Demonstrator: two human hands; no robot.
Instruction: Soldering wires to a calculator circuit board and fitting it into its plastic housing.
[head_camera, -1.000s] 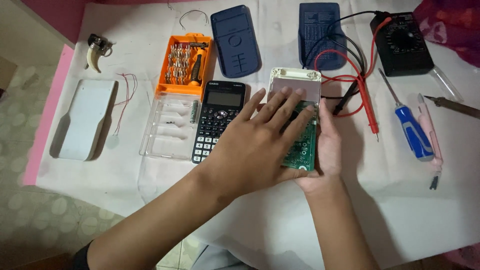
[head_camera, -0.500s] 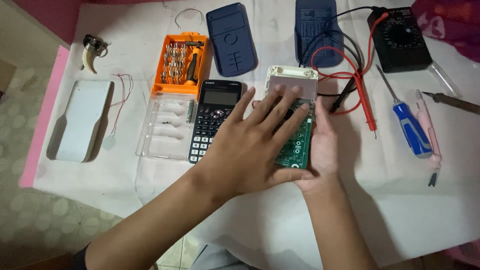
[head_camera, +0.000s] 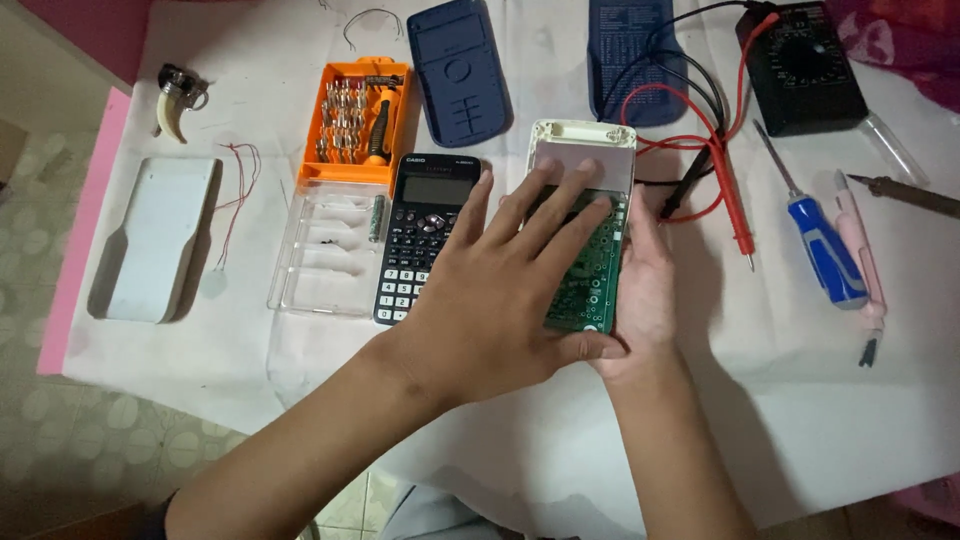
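An opened calculator with a green circuit board (head_camera: 590, 275) is sandwiched between both hands, right next to the black scientific calculator (head_camera: 425, 235) on the white cloth (head_camera: 800, 400). The left hand (head_camera: 500, 295) is laid flat over the board, fingers spread and pointing up-right, with its thumb hooked along the bottom edge (most of the board is hidden under the palm). The right hand (head_camera: 645, 290) is cupped underneath from the right side, palm up, fingers closed around the pale case edge. The silver display end is left poking out past the fingertips. A blue-handled screwdriver (head_camera: 820, 245) is lying well apart to the right, and the orange bit set (head_camera: 362, 120) is sitting at upper left.
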